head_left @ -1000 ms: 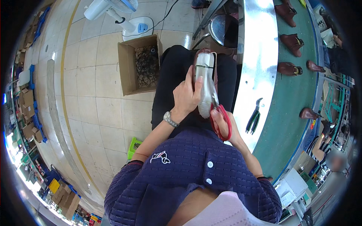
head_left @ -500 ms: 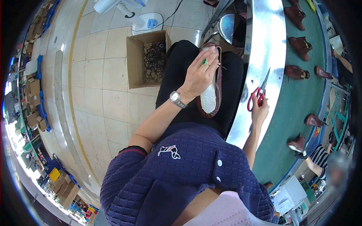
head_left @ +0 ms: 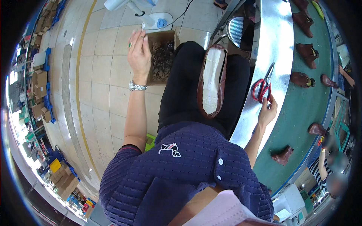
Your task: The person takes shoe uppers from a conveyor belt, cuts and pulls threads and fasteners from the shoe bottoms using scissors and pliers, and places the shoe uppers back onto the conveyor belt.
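A brown leather shoe upper (head_left: pixel 221 88) rests bottom up across my thighs, its pale underside (head_left: pixel 211 75) facing me. Neither hand touches it. My left hand (head_left: pixel 138 56) is out to the left, beside and partly over a cardboard box (head_left: pixel 156 80), with its fingers stretched and nothing clearly visible in them. The box contains a dark tangle of thread-like scraps (head_left: pixel 162 60). Red-handled scissors (head_left: pixel 261 90) lie on the shiny metal ledge to my right, blades pointing away. My right hand (head_left: pixel 267 112) is at their handles, fingertips close to or touching them, fingers slightly apart.
Right of the metal ledge (head_left: pixel 277 34), a green conveyor belt (head_left: pixel 290 128) carries several brown boots (head_left: pixel 307 54). A white fan (head_left: pixel 158 22) stands beyond the box. A round stool (head_left: pixel 235 32) is near the ledge. Other people work across the belt.
My left hand has left the shoe and swung left to the box, uncovering the whole underside. My right hand has let go of the scissors onto the ledge. A boot on the belt has shifted.
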Tool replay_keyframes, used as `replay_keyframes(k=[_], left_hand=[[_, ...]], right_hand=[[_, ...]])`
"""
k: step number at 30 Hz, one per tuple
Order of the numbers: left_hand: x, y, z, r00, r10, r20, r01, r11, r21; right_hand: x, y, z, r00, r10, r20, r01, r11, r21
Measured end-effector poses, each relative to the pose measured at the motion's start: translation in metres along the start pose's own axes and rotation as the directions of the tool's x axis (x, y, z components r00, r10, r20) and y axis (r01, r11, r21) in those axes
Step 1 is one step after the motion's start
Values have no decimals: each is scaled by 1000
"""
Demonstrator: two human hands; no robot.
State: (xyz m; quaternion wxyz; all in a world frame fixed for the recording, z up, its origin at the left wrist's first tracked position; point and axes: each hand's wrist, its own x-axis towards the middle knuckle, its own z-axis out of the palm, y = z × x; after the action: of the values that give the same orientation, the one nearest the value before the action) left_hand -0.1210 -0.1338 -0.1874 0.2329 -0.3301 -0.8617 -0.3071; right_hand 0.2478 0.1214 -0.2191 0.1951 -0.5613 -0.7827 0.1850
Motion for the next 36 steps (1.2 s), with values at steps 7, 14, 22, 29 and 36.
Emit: replay_keyframes(k=[7,14,22,29,36], left_hand=[[-57,9,21,944,-118,309,141,988,-55],[-44,162,42,698,658,281,-377,672,-637],[30,190,114,569,559,603,-48,755,-654],[22,184,138,713,533,456,-112,728,-676],[34,194,130,697,409,589,-3,823,-568]], right_hand=[[-53,50,-15,989,-12,-146,-23,971,-239],[-83,67,-17,980,191,-54,-197,892,-407],[-69,24,-38,860,436,263,-475,499,725],[-18,-51,-60,722,64,689,-543,671,506],[30,-106,-69,566,-98,819,-444,800,403]])
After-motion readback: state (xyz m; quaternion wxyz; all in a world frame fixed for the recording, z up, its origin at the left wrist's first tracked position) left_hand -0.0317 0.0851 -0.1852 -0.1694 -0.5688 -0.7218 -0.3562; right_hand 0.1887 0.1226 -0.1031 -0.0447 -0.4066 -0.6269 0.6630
